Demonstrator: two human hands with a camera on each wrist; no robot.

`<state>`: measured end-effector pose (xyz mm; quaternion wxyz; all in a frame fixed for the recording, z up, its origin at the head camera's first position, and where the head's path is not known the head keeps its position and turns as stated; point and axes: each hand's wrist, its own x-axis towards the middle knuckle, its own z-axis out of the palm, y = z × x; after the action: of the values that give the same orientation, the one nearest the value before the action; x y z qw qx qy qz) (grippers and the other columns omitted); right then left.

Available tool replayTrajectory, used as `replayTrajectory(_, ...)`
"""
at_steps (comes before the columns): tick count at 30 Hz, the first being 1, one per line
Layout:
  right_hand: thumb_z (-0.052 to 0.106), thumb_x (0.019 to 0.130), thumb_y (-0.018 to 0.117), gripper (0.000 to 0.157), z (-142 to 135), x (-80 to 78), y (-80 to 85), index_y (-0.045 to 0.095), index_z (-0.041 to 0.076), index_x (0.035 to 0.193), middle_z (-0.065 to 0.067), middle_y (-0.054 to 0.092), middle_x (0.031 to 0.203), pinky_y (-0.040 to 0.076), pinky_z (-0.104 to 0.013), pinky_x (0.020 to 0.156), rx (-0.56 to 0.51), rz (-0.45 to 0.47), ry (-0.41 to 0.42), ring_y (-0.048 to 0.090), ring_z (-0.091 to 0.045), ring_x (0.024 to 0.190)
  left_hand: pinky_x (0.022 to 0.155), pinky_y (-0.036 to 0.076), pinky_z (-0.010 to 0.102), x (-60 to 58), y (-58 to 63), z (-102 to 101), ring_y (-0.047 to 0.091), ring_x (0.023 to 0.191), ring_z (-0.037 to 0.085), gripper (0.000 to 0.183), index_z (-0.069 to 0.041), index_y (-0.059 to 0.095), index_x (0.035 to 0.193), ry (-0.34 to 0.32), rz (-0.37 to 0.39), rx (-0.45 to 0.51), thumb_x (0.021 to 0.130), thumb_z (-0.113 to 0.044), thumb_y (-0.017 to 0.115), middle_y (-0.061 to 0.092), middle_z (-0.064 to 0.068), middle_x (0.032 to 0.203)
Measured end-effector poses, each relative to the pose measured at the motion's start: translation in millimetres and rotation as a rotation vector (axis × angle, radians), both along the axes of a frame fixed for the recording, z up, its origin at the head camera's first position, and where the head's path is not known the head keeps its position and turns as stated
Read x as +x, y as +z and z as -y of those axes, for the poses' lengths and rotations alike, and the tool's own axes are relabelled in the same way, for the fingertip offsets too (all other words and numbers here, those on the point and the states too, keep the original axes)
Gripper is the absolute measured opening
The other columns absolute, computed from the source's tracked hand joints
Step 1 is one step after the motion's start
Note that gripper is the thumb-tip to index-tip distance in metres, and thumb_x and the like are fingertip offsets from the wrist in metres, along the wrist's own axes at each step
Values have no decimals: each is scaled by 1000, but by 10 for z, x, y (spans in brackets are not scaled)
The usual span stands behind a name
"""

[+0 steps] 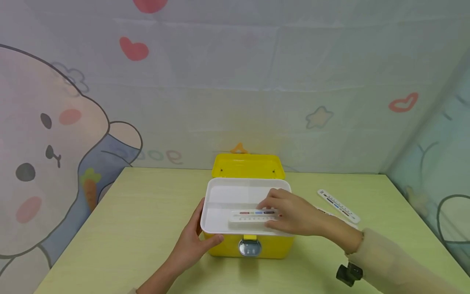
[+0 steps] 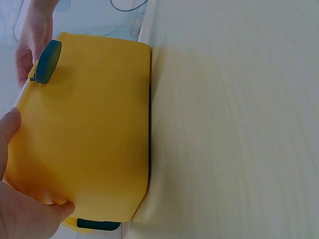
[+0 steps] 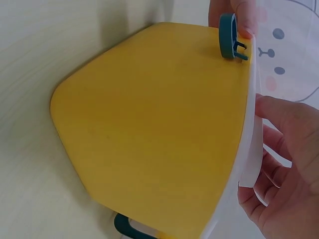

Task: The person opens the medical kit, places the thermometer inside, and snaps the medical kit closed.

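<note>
A yellow storage box (image 1: pixel 227 247) stands on the table with its lid (image 1: pixel 248 166) raised at the back and a white tray (image 1: pixel 224 204) at its top. My left hand (image 1: pixel 189 243) grips the box's front left corner, thumb on the front and fingers along the side. Over the tray, my right hand (image 1: pixel 290 212) pinches the right end of a white thermometer strip (image 1: pixel 247 216) with coloured labels. In the right wrist view the strip (image 3: pixel 253 159) appears at the tray's edge, between thumb and fingers.
To the right of the box lies a similar white thermometer strip (image 1: pixel 338 206), with another partly hidden behind my right wrist. A round latch (image 1: pixel 249 247) hangs on the box's front. Behind the table is a printed cloth backdrop (image 1: pixel 238 81).
</note>
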<state>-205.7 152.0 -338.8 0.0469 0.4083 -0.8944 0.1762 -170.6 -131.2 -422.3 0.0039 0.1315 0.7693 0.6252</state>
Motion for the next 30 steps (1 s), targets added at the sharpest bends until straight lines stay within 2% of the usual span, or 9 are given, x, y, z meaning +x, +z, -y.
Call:
replayTrajectory(7,28,81,70,28,63,11,0,66,18,107,8,54,98,46,-18,72,5,34,-3,45,-7,84,105,33,42,9,6,-8,41,127,21,101,-27,12,148,8,6,-1,73,-16,78,29,0,148)
replayTrajectory(23,24,80,72,27,158,12,10,67,16,105,6,55,95,44,-18,70,-14,0,47,46,-7,82,105,32,43,16,4,-25,42,127,21,101,-24,12,149,19,3,6,73,-10,77,30,0,147)
replayTrajectory(30,25,80,72,28,184,12,10,67,16,106,7,55,95,44,-18,71,-10,6,59,45,-7,82,104,34,41,12,2,-27,43,126,20,101,-25,12,148,18,3,1,73,-11,78,30,0,147)
